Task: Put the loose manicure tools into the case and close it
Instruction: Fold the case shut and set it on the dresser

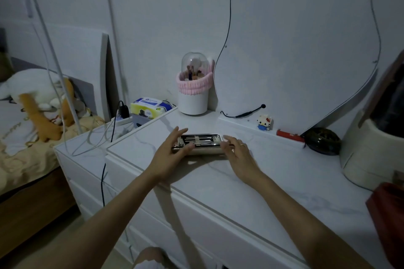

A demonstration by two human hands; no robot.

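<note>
The manicure case [200,143] lies on the white dresser top [251,181], a little back from the front edge, with a hand at each end of it. It is a long, pale, shiny box, and through its top I can see metal tools [197,139] lying in a row; whether that is a clear lid already down or the case standing open, the dim light won't let me say. The left hand [172,152] rests on the left end with fingers spread flat, thumb along the near side. The right hand [237,152], a ring on one finger, touches the right end with fingers loosely fanned and nothing pinched. Behind, near the wall, stands a white brush holder [193,98] with a pink band and clear dome. A small toy figure [264,122] and a red tube [289,135] sit on the low ledge to the right.
</note>
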